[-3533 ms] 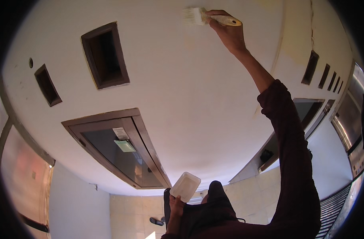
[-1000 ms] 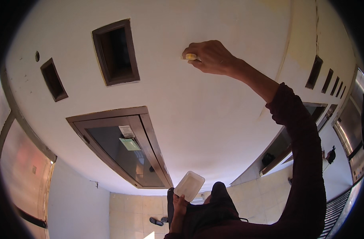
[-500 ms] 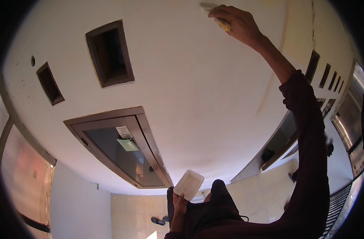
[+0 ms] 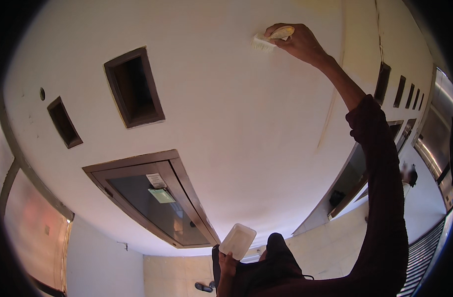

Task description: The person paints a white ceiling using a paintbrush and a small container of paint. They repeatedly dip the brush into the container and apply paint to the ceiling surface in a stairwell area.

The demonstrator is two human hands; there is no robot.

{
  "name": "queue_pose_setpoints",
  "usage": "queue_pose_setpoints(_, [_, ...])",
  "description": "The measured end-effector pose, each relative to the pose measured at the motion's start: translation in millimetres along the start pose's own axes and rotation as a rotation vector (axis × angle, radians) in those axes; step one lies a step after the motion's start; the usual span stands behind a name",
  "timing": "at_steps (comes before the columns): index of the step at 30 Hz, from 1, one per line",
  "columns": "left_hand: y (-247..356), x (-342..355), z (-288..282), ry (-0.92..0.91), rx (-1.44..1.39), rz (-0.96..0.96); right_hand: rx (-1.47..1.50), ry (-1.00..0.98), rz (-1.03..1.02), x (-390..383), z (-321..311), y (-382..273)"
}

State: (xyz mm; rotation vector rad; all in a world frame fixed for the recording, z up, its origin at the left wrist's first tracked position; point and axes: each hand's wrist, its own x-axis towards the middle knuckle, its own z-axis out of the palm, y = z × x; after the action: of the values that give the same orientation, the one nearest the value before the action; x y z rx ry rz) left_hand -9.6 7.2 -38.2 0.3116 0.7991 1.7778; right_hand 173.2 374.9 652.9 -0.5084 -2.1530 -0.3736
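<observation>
High on the white wall (image 4: 226, 138), my right hand (image 4: 302, 43) is closed around the yellowish handle of a wide paintbrush (image 4: 263, 43). Its pale bristles point down and left and appear to rest against the wall. Low in front of my body, my left hand (image 4: 228, 263) grips the near edge of a shallow white plastic tray (image 4: 238, 241). How much is inside the tray I cannot make out.
A brown-framed window (image 4: 157, 198) with papers on its glass is at the lower left. Above it is a dark framed opening (image 4: 135, 89), with a smaller one (image 4: 64, 122) beside it. Sandals (image 4: 203, 287) lie on the tiled floor (image 4: 177, 270). Another person (image 4: 409, 177) stands at the far right.
My right hand and the paintbrush have come down the wall, and the bristles have swung from pointing up to pointing down. My left hand still holds the tray. The whole view has shifted slightly.
</observation>
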Motion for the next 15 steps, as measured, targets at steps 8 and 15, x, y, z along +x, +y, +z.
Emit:
queue_pose_setpoints(8, [-2,3,-5,-0.07,-0.025,0.012,-0.101,0.407,-0.272,64,-32,12])
queue_pose_setpoints(15, [-8,4,-4,-0.033,-0.032,-0.003,-0.381,0.19,-0.344,-29,34,10])
